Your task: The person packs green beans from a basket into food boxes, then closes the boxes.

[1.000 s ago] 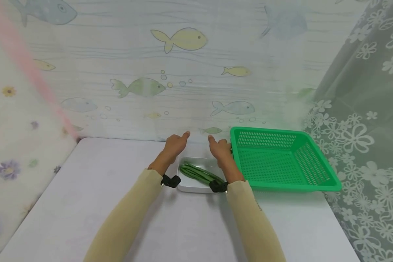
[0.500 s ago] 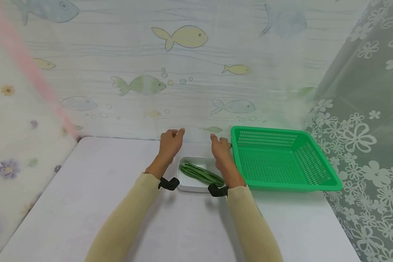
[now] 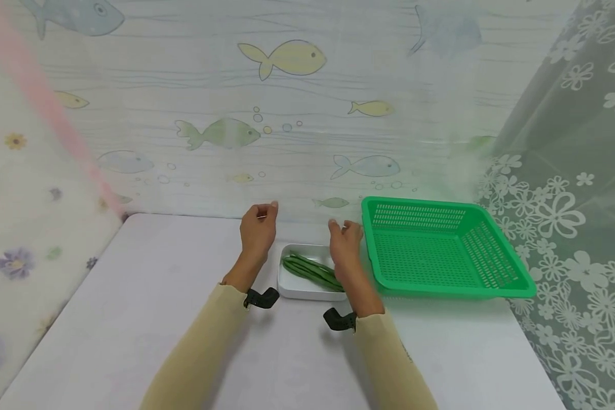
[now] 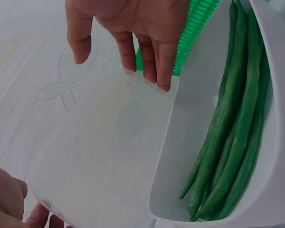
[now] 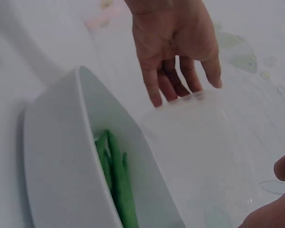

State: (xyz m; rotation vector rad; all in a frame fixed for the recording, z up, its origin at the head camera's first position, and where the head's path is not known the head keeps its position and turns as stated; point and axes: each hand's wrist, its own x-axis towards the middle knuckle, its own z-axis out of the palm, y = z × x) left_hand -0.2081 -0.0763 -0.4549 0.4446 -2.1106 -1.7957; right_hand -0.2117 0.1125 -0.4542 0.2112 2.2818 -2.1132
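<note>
Several long green beans point(image 3: 310, 270) lie together in a white rectangular tray point(image 3: 310, 296). Just beyond it, a clear plastic lid point(image 4: 95, 161) spans the space between both hands, hardly visible in the head view. At the tray's back left, my left hand point(image 3: 258, 230) holds one end of this lid; in the right wrist view its fingers and thumb meet the lid's edge. My right hand point(image 3: 345, 247) is over the tray's right side, fingertips at the opposite end of the lid and thumb raised apart from the fingers. Its forearm covers the tray's right edge.
A green perforated basket point(image 3: 451, 290) stands right of the tray, close to my right hand. The white table point(image 3: 184, 319) ends at a fish-print curtain point(image 3: 297, 142) behind. A sheer floral curtain point(image 3: 569, 256) hangs at the right.
My left hand has shifted left and my right hand a little toward me, so the hands are farther apart. The tray, beans and basket have stayed in place.
</note>
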